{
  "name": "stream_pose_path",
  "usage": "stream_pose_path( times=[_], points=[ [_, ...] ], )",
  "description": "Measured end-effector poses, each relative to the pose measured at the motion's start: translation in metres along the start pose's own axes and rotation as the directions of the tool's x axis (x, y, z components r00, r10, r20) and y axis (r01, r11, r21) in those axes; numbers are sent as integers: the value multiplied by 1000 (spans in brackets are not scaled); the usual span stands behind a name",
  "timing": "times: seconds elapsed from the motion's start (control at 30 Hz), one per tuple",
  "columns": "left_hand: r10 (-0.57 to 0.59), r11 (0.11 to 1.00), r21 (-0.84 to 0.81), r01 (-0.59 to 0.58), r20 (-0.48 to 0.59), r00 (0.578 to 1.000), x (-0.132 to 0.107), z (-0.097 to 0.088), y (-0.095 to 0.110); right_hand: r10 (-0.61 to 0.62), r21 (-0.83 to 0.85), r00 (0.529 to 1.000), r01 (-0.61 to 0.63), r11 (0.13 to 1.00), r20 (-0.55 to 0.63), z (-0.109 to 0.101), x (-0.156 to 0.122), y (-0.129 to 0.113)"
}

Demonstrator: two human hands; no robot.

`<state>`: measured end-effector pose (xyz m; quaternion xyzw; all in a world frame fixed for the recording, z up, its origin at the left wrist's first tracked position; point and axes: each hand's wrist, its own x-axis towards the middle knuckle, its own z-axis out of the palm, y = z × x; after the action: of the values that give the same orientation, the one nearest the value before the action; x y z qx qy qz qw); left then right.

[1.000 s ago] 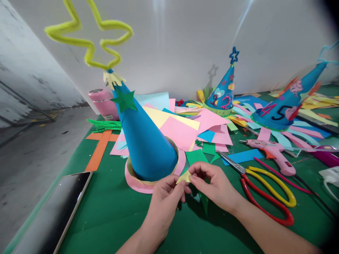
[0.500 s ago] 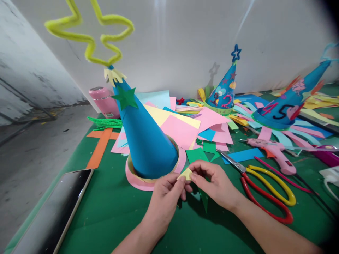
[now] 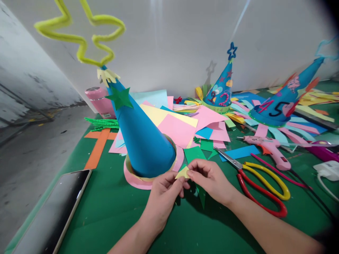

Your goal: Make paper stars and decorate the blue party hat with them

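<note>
My left hand (image 3: 163, 194) and my right hand (image 3: 212, 180) both pinch a small pale yellow paper piece (image 3: 182, 173) just above the green mat (image 3: 111, 215). The fingers of each hand are closed on it. Right behind them stands a tall blue paper cone hat (image 3: 139, 137) with a pink brim, a green star and a yellow-green pipe-cleaner star (image 3: 79, 33) on top. A green paper scrap (image 3: 201, 193) lies under my right hand.
A phone (image 3: 53, 211) lies at the front left. Red and yellow scissors (image 3: 259, 183) and a pink glue gun (image 3: 267, 148) lie to the right. Coloured paper sheets (image 3: 180, 127), two more blue cone hats (image 3: 222, 88) (image 3: 286, 102) and a pink bottle (image 3: 99, 100) fill the back.
Both hands keep pinching the yellow paper piece with small finger shifts. The view has drifted slightly; nothing else on the mat has moved.
</note>
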<state>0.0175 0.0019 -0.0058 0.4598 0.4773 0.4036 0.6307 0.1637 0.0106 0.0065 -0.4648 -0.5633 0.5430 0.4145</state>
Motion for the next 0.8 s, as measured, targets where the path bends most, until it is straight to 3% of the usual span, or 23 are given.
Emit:
stream_pose_path(
  times=[0.43,0.8],
  points=[
    [2,997,-81,-4,-28,1000,1,0,2,24,70,998,-20,997,-53,-6,5,1],
    [-8,1000,-22,7,-17,1000,1,1,2,19,88,1000,-17,996,-21,-3,4,1]
  ],
)
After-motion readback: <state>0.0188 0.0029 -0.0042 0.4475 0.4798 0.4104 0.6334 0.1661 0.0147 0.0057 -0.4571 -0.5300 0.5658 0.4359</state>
